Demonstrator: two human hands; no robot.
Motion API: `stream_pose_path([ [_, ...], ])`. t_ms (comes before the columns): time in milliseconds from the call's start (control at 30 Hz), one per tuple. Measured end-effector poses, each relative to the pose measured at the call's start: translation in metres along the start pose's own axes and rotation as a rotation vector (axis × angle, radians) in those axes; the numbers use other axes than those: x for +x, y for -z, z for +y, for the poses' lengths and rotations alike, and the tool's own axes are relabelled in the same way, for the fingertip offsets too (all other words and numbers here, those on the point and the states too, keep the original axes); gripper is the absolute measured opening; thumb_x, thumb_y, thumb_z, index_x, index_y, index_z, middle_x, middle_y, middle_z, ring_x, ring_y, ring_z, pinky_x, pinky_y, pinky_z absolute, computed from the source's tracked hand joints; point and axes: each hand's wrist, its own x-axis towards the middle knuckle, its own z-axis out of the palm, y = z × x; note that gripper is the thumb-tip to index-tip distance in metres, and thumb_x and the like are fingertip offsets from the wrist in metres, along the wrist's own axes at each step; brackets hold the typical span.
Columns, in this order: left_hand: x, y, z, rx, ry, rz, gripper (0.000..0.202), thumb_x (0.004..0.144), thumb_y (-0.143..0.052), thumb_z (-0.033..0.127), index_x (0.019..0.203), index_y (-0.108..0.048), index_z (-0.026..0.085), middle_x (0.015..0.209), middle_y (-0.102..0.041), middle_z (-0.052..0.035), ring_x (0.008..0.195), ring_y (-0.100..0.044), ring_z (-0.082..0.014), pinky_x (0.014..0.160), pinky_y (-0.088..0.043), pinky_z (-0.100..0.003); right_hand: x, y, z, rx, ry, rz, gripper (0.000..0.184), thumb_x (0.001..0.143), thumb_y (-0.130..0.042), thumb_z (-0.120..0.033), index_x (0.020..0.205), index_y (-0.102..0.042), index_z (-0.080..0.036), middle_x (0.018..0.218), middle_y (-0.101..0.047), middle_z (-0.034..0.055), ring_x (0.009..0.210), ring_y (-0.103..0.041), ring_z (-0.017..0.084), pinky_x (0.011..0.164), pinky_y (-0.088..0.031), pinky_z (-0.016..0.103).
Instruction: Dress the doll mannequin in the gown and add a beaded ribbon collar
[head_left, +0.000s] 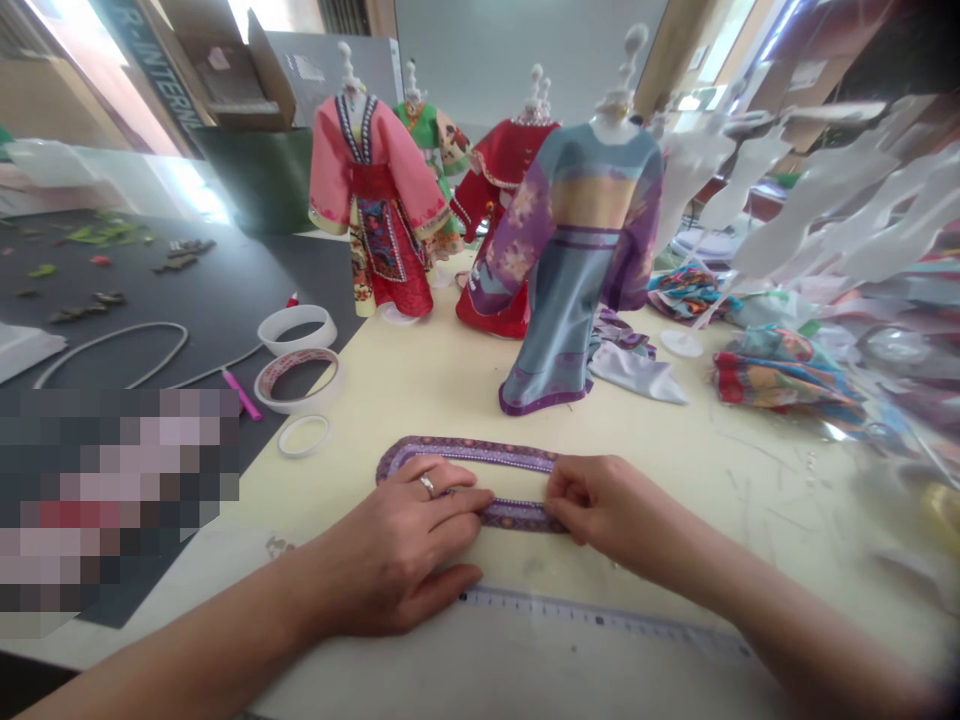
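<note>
A purple patterned trim (480,451) with a line of small white beads lies on the pale yellow sheet, bent into a long loop with its rounded end at the left. My left hand (412,535), a ring on one finger, rests flat across the lower left part of the loop, fingers stretched out. At the loop's right end my right hand (600,498) is closed, thumb and fingers pinching the trim; its ends are hidden there. Below the hands lies a clear ruler (585,614), close to my left thumb.
Behind the trim stands a mannequin in a blue and purple robe (577,270), near a pink and red one (379,180). Tape rolls (262,385) and a pink pen (241,394) lie left. Fabric pieces (795,385) and bare white mannequins (799,185) crowd the right.
</note>
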Motion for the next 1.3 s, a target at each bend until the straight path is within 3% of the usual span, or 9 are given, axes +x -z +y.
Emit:
stream_pose_path([
  [1300, 0.0021, 0.0025, 0.0015, -0.001, 0.009, 0.013, 0.014, 0.079, -0.054, 0.021, 0.09, -0.059, 0.014, 0.11, -0.063, -0.0105, 0.104, -0.051, -0.0265, 0.091, -0.037, -0.044, 0.0015, 0.0018, 0.0018, -0.02, 0.009, -0.005, 0.01, 0.069, -0.049, -0.014, 0.063, -0.057, -0.017, 0.059, -0.056, 0.0, 0.049, -0.045, 0.009, 0.045, -0.028, 0.02],
])
